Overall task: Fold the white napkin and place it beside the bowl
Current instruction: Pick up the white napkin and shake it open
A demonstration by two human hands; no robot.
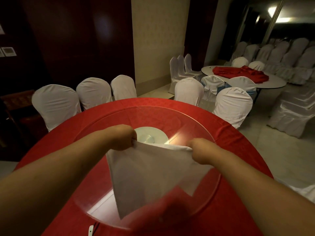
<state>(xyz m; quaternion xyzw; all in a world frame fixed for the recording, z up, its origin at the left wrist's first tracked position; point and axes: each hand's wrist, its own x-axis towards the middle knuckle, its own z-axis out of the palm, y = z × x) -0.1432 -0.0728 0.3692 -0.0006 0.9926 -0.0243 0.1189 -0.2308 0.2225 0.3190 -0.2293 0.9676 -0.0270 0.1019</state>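
A white napkin (pixel 150 169) hangs stretched in the air between my two hands above the round table. My left hand (pixel 123 137) pinches its upper left corner. My right hand (pixel 199 151) pinches the upper right corner. The cloth's top edge runs taut between the fists, and the rest droops down toward me in uneven points. No bowl shows in this view.
The round table wears a red cloth (pixel 238 147) with a glass turntable (pixel 170 116) on a silver hub (pixel 148 136). White-covered chairs (pixel 56 104) ring the far side. A second table with a crumpled red cloth (pixel 238 74) stands at the back right. A small white object (pixel 90 231) lies at the near edge.
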